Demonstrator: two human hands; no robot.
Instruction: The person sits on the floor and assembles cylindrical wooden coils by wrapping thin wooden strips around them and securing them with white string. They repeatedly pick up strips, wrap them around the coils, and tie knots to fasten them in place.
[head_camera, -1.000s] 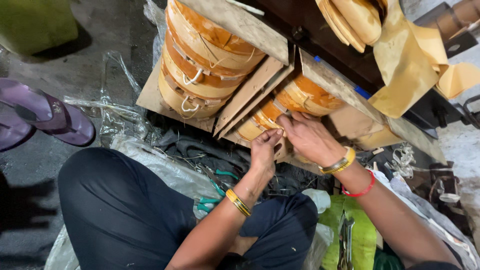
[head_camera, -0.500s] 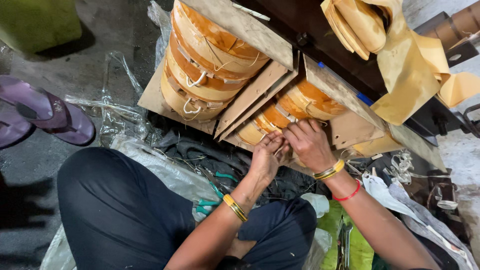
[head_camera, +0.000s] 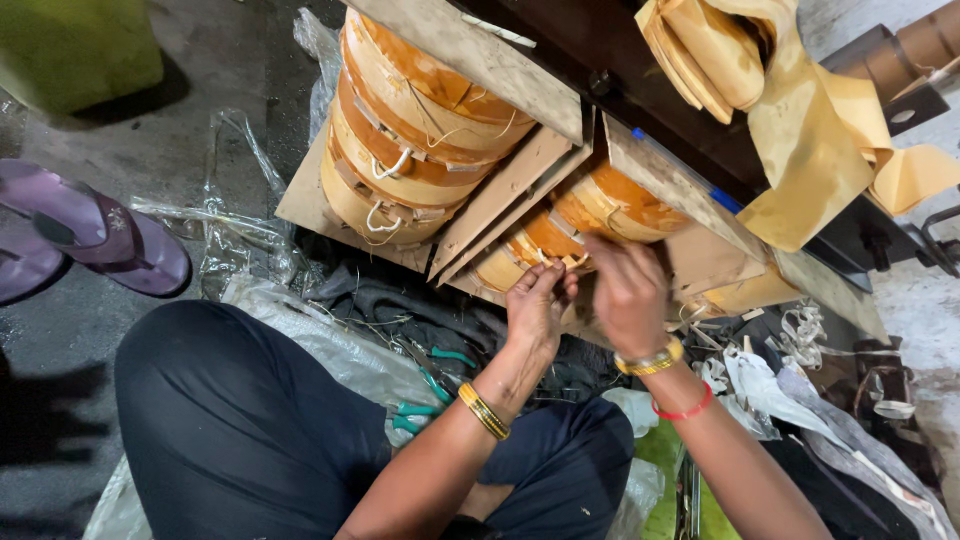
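Under both hands' grip (head_camera: 585, 290), orange coil (head_camera: 610, 205)

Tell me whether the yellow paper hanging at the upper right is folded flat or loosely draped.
Loosely draped: the yellow paper hangs crumpled and creased over the dark frame, not folded flat.

This was a rough repair workshop, with the work done on the ground. The landmark was a big transformer core (head_camera: 520, 190): orange, paper-wrapped coils (head_camera: 420, 130) tied with white tape and wedged apart by cardboard sheets (head_camera: 500, 195). Above it hung loose strips of yellow insulating paper (head_camera: 810, 130). Just below it, green-handled pliers (head_camera: 415, 415) lay among crumpled plastic sheeting (head_camera: 330, 345) and wire scraps. Well to its left, purple sandals (head_camera: 90, 235) sat on the stained concrete floor (head_camera: 110, 150); to its right lay white tape offcuts (head_camera: 800, 335).
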